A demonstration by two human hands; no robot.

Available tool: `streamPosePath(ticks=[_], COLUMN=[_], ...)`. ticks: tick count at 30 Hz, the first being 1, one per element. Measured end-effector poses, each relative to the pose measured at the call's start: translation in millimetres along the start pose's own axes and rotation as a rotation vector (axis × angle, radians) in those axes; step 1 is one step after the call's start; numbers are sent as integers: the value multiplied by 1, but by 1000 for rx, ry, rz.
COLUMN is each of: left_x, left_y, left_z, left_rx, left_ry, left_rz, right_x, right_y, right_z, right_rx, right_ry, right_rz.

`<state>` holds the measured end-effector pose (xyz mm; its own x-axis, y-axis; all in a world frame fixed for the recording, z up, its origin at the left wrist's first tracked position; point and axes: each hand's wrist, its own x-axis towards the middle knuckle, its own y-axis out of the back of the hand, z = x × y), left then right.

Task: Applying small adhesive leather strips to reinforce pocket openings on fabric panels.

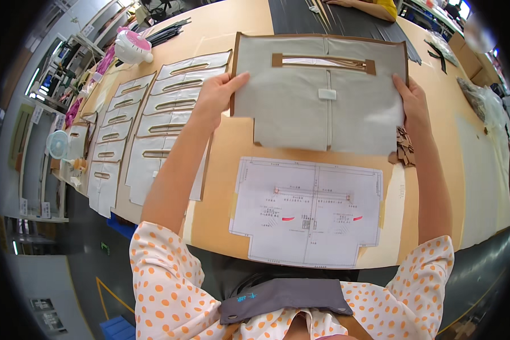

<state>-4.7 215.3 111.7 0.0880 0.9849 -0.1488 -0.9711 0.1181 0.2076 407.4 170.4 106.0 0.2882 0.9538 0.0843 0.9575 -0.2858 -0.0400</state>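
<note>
I hold up a grey fabric panel (289,102) with brown edging, a slot framed in brown near its top, a centre seam and a small white tab. My left hand (215,96) is closed on its left edge, and my right hand (413,102) grips the right edge. Below the raised panel, a printed paper pattern (272,238) lies on the tan table (436,187), its outline notched at the bottom corners. Small brown scraps (405,150) are piled beside my right wrist, partly behind the panel.
Rows of similar slotted panels (167,122) cover the left side. Beyond them are a white-and-pink appliance (131,48) and a small fan (58,144). Dark sheeting (294,20) lies at the back, near another person's arm (365,8). Plastic wrap (487,113) and cartons (470,62) are on the right.
</note>
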Motion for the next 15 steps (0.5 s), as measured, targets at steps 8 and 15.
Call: streamPosePath(ticks=[8,15], left_x=[13,-184], left_y=[-43,-23], left_z=[-46,-102], left_rx=[218,280], left_ry=[-376,-338], left_rz=[203,-3], right_x=[87,-98], right_y=[5,-246], right_z=[46,37], right_rx=[-921,-455], right_ry=[523,305], right_rz=[253,-716])
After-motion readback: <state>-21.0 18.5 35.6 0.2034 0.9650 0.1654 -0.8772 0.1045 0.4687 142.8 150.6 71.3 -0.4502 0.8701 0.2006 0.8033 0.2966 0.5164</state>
